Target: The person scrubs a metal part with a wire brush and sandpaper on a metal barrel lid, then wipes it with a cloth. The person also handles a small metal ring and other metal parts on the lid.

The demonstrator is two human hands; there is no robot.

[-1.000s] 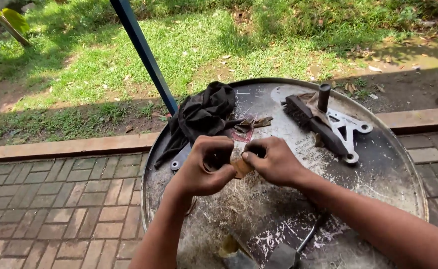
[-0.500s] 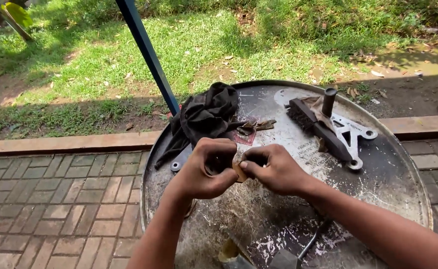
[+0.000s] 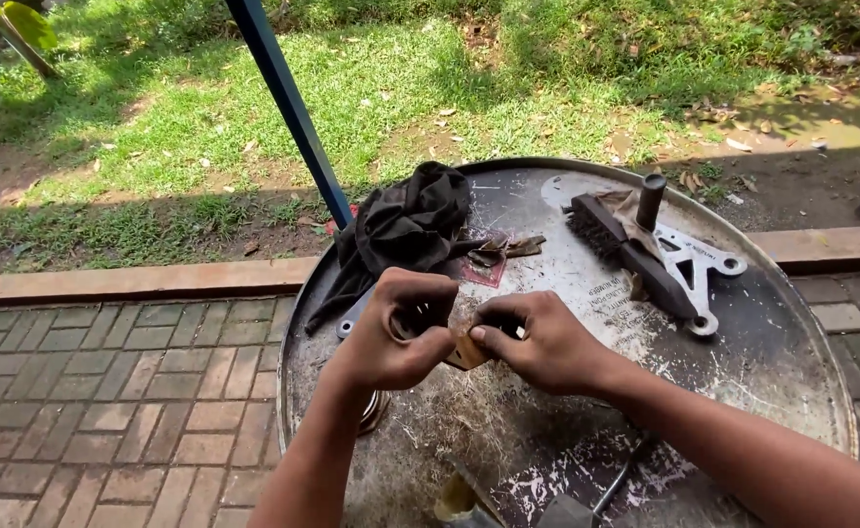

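A small tan scrap [image 3: 467, 350], folded and worn like a bit of sandpaper, sits pinched between the two hands above the middle of the round metal drum top [image 3: 801, 362]. Most of it is hidden by fingers; only a brownish corner shows. The left hand [image 3: 406, 332] is curled into a loose fist around a dark ring-shaped part [image 3: 412, 323], whose rim peeks out between thumb and fingers; what kind of part it is cannot be told. The right hand [image 3: 537, 342] is clenched on the tan scrap, thumb pressed against its edge, knuckles up, and it meets the left hand at the scrap. Both forearms come in from the near rim of the drum top, the right one crossing low over its scratched, paint-flecked surface.

Beyond the hands on the drum top lies a crumpled black cloth [image 3: 406, 230] towards its far left rim. A black wire brush [image 3: 625, 254] lies towards the far right, across a pale metal bracket [image 3: 704, 264].
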